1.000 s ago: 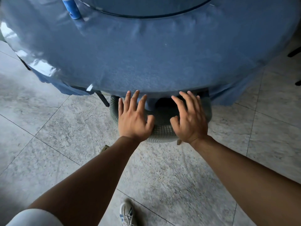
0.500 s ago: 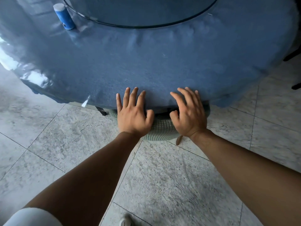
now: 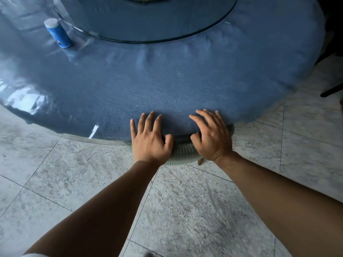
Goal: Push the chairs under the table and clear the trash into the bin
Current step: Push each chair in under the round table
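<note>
Chair (image 3: 182,152) went further under table (image 3: 167,93) since a second ago, nearly tucked; left hand (image 3: 150,143) and right hand (image 3: 211,140) pushed, grip apart, fingers spread.

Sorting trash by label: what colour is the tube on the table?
Blue with a white cap, clearest in the head view.

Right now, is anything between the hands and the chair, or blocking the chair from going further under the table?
Nothing visible. The left hand and right hand rest spread directly on the woven chair, already mostly under the blue-clothed table. The space beneath the table is hidden by the cloth.
</note>
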### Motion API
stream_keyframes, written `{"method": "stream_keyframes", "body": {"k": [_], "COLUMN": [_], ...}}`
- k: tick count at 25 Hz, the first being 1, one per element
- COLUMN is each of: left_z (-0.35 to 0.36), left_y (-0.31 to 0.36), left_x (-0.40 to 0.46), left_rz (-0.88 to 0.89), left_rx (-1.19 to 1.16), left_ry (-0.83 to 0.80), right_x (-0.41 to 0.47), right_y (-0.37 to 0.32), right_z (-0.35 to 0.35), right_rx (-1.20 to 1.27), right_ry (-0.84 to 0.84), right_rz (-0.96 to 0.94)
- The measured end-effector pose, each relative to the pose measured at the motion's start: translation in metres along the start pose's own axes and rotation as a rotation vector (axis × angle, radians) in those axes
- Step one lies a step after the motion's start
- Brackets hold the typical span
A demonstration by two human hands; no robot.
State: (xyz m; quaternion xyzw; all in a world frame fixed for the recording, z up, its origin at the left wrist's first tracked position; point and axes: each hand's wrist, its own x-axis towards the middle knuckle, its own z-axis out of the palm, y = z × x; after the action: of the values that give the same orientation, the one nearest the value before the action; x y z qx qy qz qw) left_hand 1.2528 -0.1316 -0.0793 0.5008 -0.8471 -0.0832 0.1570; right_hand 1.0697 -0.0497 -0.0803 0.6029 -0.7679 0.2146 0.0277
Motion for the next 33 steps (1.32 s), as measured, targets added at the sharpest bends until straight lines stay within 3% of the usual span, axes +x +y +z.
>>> {"method": "stream_keyframes", "body": {"k": [17,21,25,30,33], "left_z": [-0.001,-0.005,-0.01,-0.042,-0.072], "left_y": [0.001,0.006,0.02,0.008,-0.013], "left_x": [-0.001,-0.004,-0.022,-0.078,-0.129], "left_rz": [0.006,-0.119,-0.33,-0.363,-0.549], "left_rx": [0.056,0.117,0.106,0.094,0.093], "left_ry": [-0.048,-0.09,-0.188,-0.338,-0.38], "right_x": [0.004,0.003,0.007,0.0,-0.012], "right_y": [0.003,0.003,0.002,-0.006,-0.035], "right_z": [0.002,-0.002,-0.008,-0.028,-0.045], "right_rx": [0.028,0.006,-0.019,-0.124,-0.16], "right_ry": [-0.041,-0.11,-0.267,-0.588,-0.656], "right_rz": [0.009,0.0,0.006,-0.092,-0.136]}}
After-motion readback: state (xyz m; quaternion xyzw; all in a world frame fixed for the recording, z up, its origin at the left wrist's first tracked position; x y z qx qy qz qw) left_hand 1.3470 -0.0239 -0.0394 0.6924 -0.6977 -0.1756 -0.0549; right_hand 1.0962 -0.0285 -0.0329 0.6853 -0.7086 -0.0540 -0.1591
